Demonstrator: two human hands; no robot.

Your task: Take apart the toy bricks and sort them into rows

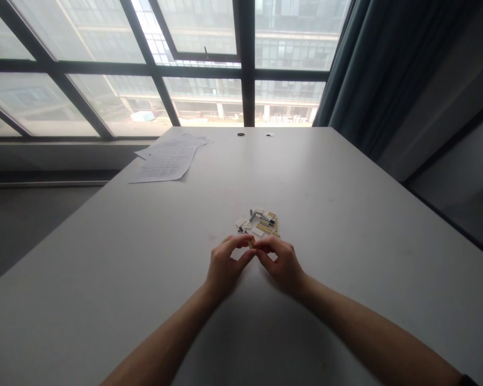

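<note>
My left hand (226, 262) and my right hand (280, 261) meet at the middle of the white table, thumbs and fingers pinched together. Between their fingertips is a small tan building brick piece (251, 243), mostly covered by the fingers. Both hands are closed on it. Just beyond them lies a loose heap of building bricks: a tan studded plate (268, 226), grey pieces (261, 215), white pieces (241, 221) and a few tiny dark ones (240, 230). Whether the held piece is one brick or several joined, I cannot tell.
Printed paper sheets (167, 160) overlap on the far left of the white table (346, 236). Two round cable holes (240, 134) sit near the far edge. Behind stand framed windows, with a dark curtain (358, 69) on the right.
</note>
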